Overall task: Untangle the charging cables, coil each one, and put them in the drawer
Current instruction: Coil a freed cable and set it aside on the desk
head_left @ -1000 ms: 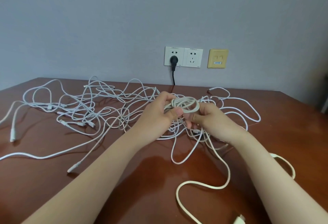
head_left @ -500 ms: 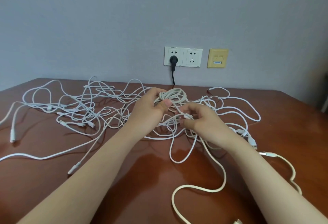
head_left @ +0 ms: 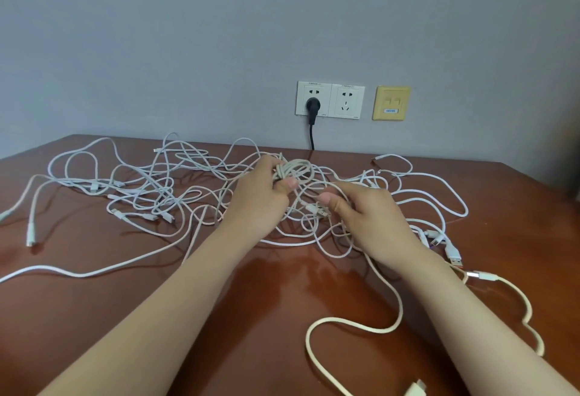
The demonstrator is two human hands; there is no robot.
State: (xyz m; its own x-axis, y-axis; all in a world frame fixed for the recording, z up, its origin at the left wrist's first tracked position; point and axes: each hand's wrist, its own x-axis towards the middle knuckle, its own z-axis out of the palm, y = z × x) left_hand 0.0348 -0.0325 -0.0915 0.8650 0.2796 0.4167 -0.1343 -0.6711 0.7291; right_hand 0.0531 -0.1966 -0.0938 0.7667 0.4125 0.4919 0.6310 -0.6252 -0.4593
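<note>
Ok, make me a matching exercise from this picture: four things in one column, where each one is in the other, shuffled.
Things
1. coiled bundle
2. black plug
3. yellow plate
4. cream cable

Places
a. on the wall, right of the white sockets
b. gripped by the left hand
c. lying on the table by the right forearm
d. plugged into a socket

Pairs: 1-b, 2-d, 3-a, 4-c.

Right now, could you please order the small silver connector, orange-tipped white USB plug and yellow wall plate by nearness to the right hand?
1. Small silver connector, left of the right hand.
2. Orange-tipped white USB plug, beside its wrist.
3. Yellow wall plate, far behind.
</note>
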